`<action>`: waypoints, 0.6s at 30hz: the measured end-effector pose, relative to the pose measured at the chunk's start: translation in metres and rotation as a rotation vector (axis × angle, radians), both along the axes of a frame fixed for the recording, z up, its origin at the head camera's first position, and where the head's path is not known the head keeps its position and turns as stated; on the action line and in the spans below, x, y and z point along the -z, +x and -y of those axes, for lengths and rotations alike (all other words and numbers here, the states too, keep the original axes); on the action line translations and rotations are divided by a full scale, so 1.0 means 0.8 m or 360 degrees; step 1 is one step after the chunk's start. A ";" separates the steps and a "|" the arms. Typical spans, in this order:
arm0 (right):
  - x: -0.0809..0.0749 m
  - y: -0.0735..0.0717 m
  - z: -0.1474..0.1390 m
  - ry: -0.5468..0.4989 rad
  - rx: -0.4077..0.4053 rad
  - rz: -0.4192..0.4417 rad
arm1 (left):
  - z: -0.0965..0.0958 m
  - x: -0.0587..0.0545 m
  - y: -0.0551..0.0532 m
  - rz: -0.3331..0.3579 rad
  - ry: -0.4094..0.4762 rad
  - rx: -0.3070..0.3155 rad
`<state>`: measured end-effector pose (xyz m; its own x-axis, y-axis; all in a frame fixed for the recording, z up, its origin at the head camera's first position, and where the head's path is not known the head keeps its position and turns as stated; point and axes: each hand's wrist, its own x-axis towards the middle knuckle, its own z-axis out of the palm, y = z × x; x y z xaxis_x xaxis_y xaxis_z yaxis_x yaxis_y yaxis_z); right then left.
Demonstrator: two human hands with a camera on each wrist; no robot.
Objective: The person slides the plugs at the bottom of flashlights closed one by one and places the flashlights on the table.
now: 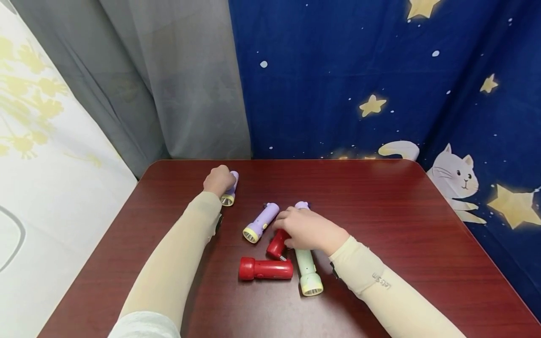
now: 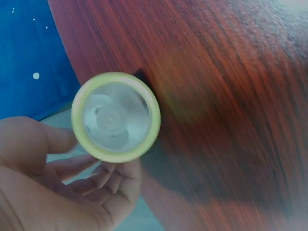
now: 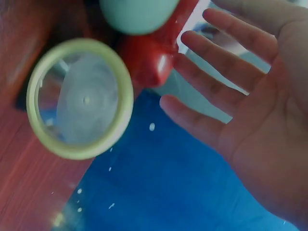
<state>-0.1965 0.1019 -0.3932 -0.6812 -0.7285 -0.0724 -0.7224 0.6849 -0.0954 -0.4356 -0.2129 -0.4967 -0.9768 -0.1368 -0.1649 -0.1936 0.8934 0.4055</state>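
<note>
At the far left of the table, my left hand (image 1: 219, 180) grips a purple flashlight (image 1: 230, 190) with a yellow rim. Its lens (image 2: 115, 117) faces the camera in the left wrist view, fingers curled beside and behind it. Over the middle group hovers my right hand (image 1: 310, 228), above a red flashlight (image 1: 276, 245) that it partly covers. In the right wrist view its fingers (image 3: 207, 118) are loosely extended beside the red body (image 3: 151, 65). A pale green flashlight (image 1: 307, 270) lies under its wrist side, and a purple end (image 1: 301, 205) shows behind the hand.
Between the hands lies another purple flashlight (image 1: 263, 222), lens toward me. A second red flashlight (image 1: 266, 269) lies crosswise in front. The dark red wooden table (image 1: 380, 188) ends at a grey curtain (image 1: 198, 94) and a blue star-patterned curtain (image 1: 313, 84).
</note>
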 end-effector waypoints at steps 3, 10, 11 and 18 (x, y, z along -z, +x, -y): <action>0.005 0.004 0.007 0.0124 -0.0028 -0.0057 | -0.008 -0.023 0.027 -0.0019 0.0018 -0.0014; 0.010 0.005 0.017 0.0260 -0.0105 -0.0192 | -0.030 -0.085 0.090 -0.0031 0.0056 -0.0011; 0.010 0.006 0.017 0.0262 -0.0108 -0.0197 | -0.033 -0.090 0.095 -0.0032 0.0057 -0.0013; 0.009 0.006 0.015 0.0242 -0.0145 -0.0255 | -0.041 -0.108 0.113 -0.0230 0.0166 -0.0005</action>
<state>-0.1913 0.0898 -0.4005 -0.6247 -0.7766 -0.0820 -0.7795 0.6139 0.1246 -0.3452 -0.1805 -0.4101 -0.9909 -0.1293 -0.0362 -0.1292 0.8446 0.5196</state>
